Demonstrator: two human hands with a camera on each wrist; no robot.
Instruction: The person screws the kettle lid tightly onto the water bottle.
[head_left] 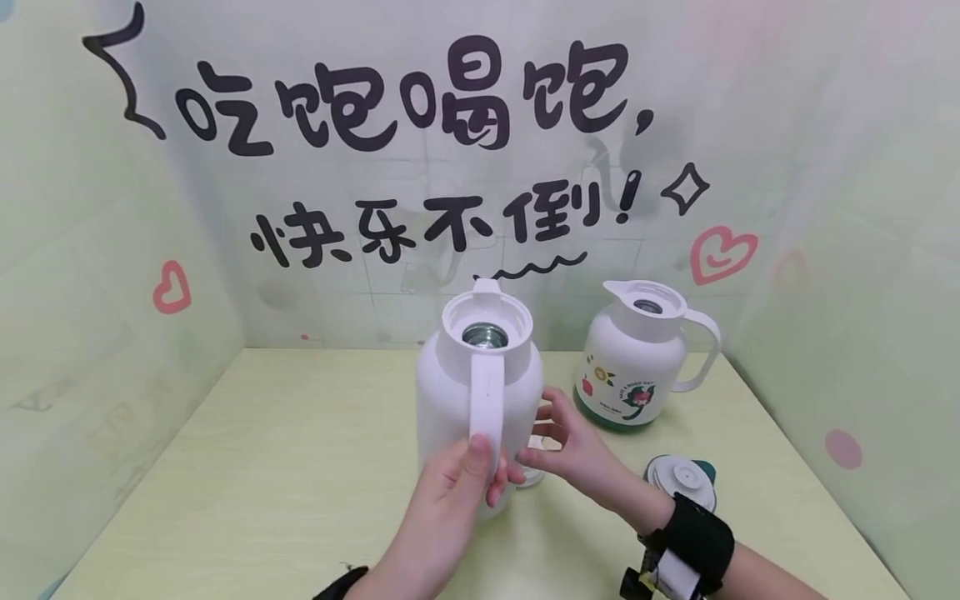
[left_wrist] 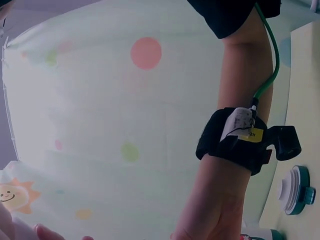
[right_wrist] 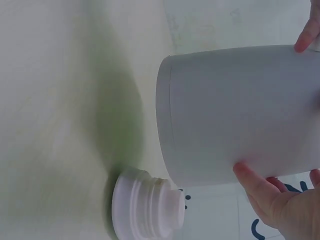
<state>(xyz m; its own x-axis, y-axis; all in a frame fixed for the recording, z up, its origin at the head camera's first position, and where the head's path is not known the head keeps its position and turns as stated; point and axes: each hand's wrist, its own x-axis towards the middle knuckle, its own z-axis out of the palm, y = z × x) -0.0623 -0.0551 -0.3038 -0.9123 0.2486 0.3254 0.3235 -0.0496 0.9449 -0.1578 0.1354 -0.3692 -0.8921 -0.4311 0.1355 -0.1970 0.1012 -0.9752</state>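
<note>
My left hand (head_left: pixel 450 500) grips the handle of a white vacuum jug (head_left: pixel 438 400), thumb laid along the handle. The jug's top is uncovered, showing a shiny inner mouth, and its spout faces away from me. In the right wrist view the jug's base is raised off the table, above its shadow. My right hand (head_left: pixel 573 450) is at the jug's right side with fingers spread and loosely bent, fingertips right at the wall. A white stopper lid (right_wrist: pixel 145 207) stands on the table below the jug, partly hidden by it in the head view.
A second white jug (head_left: pixel 630 358) with fruit pictures and a green base stands at the back right, its top uncovered. A pale round lid with a green edge (head_left: pixel 686 479) lies in front of it, near my right wrist strap (head_left: pixel 697 542). Printed sheets wall the table.
</note>
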